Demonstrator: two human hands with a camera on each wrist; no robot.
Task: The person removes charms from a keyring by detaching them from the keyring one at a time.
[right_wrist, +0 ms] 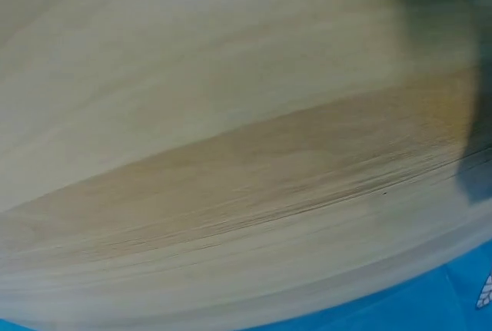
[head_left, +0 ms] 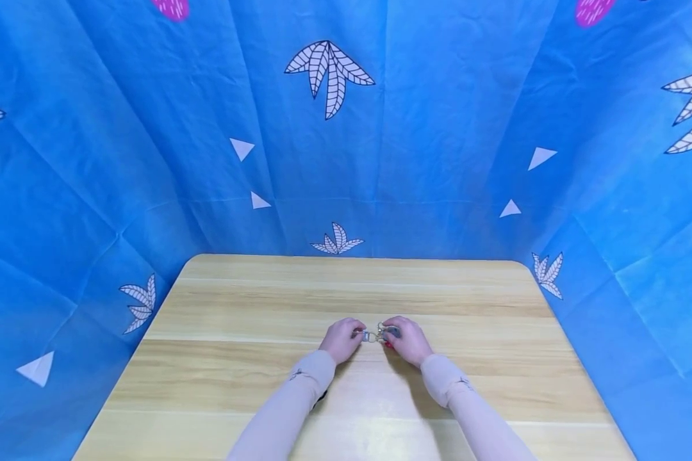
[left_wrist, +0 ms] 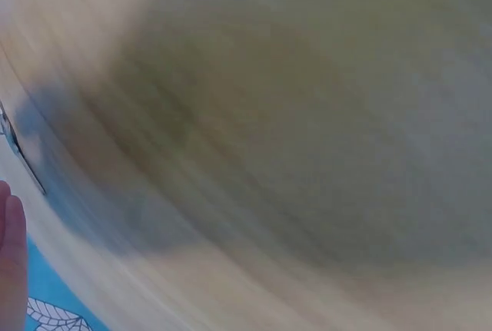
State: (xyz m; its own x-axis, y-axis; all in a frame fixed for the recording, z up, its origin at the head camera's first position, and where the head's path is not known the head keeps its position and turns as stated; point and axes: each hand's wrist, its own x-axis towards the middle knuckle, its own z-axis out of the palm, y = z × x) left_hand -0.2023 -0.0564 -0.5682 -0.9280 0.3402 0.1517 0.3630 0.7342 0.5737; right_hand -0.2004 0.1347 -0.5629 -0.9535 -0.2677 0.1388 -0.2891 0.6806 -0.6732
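A small key ring (head_left: 372,337) with shiny metal pieces is stretched between the two hands, a little above or on the table; which one cannot be told. My left hand (head_left: 341,339) pinches its left end, where a silvery, bluish tab shows. From the right, my right hand (head_left: 408,339) holds the other end, with a dark grey piece (head_left: 393,331) and a red bit (head_left: 389,344) by its fingertips. In the left wrist view, fingers (left_wrist: 11,254) and a thin metal piece (left_wrist: 25,163) show at the left edge. The right wrist view shows no hand clearly.
Both forearms lie over a light wood-grain table (head_left: 236,307) with rounded far corners. Blue cloth (head_left: 427,128) printed with white leaves and triangles hangs behind the table and along both sides. A dark band shows under the left sleeve (head_left: 311,378).
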